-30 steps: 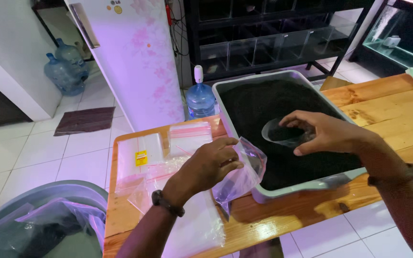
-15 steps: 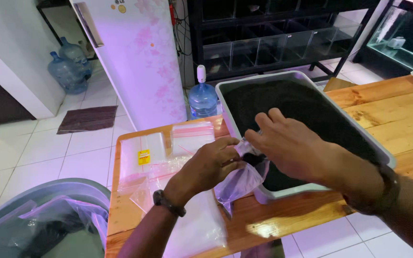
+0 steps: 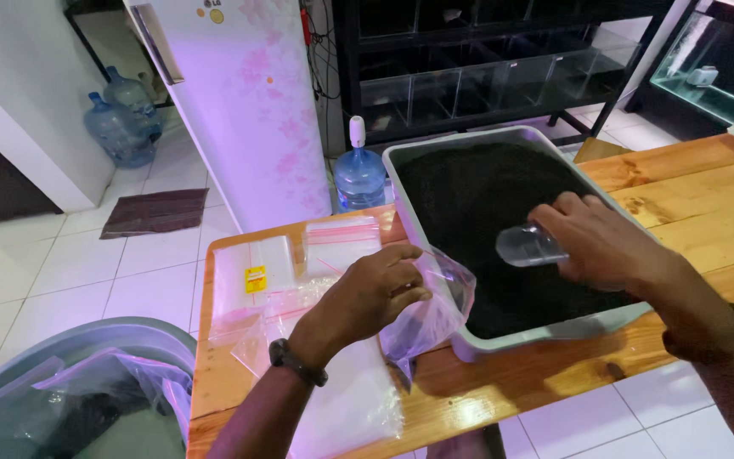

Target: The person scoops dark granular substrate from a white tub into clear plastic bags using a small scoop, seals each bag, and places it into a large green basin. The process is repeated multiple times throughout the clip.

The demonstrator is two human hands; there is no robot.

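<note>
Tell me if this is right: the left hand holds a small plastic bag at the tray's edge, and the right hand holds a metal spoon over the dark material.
Not quite. The right hand holds a clear plastic cup, not a metal spoon, as the head view shows. The rest is right.

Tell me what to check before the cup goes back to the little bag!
1. Bag held: ok. The left hand pinches the clear plastic bag at the tray's near corner.
2. Bag mouth open: cannot tell. The plastic is crumpled and the fingers hide the opening.
3. Cup held: ok. The right hand grips the clear cup, lying on its side over the dark material.
4. Cup full: cannot tell. It looks mostly clear.
5. Tray steady: ok. The grey tray sits flat on the wooden table.
6. Spare bags out of the way: ok. The stack of flat bags lies left of the tray.
</note>
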